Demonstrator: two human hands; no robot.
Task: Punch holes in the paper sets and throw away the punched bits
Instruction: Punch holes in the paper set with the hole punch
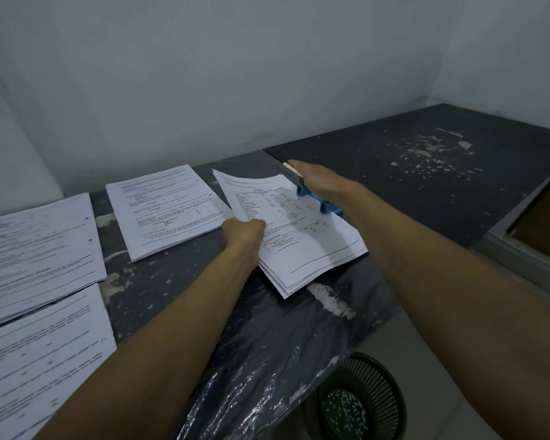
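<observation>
I see the paper stack (302, 236) lying near the middle of the table (159, 281), with its far edge tucked into the blue hole punch (319, 200) at about 1 o'clock. My right hand (318, 177) lies flat on top of the punch with straight fingers, pressing down. My left hand (243, 231) pinches the stack's near-left edge, at about 9 o'clock from the punch. I think the paper is light, thin and bendy, and the sheets can slip apart, so holding the edge tight keeps them lined up. The punch looks hard and stiff, so pushing from the top seems best. More paper stacks (162, 208) rest at 10 o'clock. A green bin (362, 398) with white bits inside sits at 5 o'clock.
</observation>
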